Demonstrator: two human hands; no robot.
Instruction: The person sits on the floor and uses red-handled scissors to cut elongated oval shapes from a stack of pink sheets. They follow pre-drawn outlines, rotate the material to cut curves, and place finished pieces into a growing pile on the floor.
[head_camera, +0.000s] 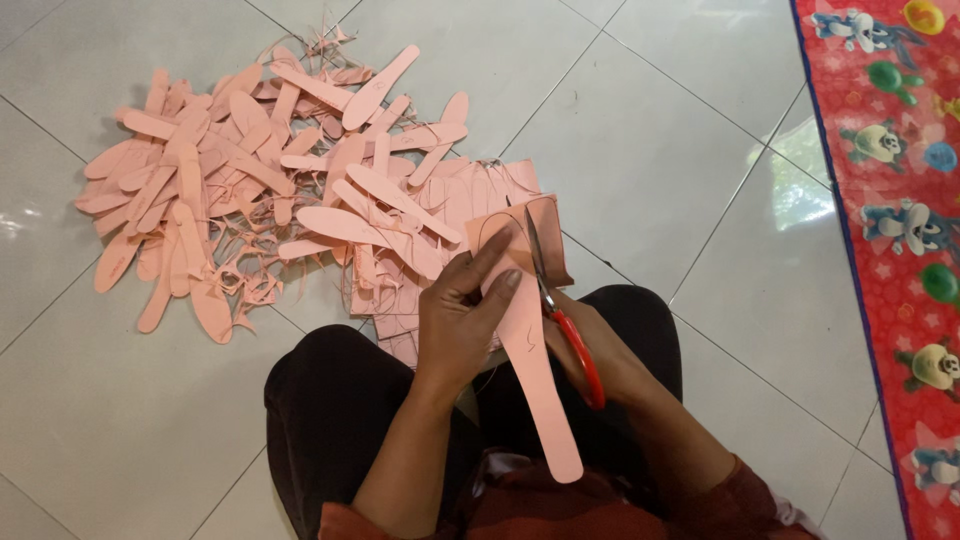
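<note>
While seated on a pale tiled floor (640, 130) with dark-trousered knees drawn up, seen from above. Left hand (460, 320) reaching forward from the lower middle, forearm angled up and slightly right, fingers closed around a pink insole-shaped sheet (535, 370), index and middle fingertips pressed flat on its upper surface, thumb tucked beneath. Right hand (590, 350) just right of that sheet, mostly hidden under it, wrapped through the red handles of a pair of scissors (560, 315). Scissor blades parted a little, pointing away from the body, biting into the sheet's upper edge where a dark drawn outline curves. Narrow heel end of the sheet hanging down toward the lap, between the two forearms.

Directly beyond the sheet, a flat stack of uncut pink sheets (470, 195) marked with drawn outlines, lying on the tiles. Left of and beyond the sheet, a broad loose pile of cut-out pink insole shapes (200, 170), overlapping at all angles and mixed with thin curly pink offcuts (255, 285). No box, tray or bin holding any of it; everything resting straight on the floor. Far right of the sheet, well apart, the edge of a red mat (890, 200) printed with cartoon animals and balloons, bordered in blue.
</note>
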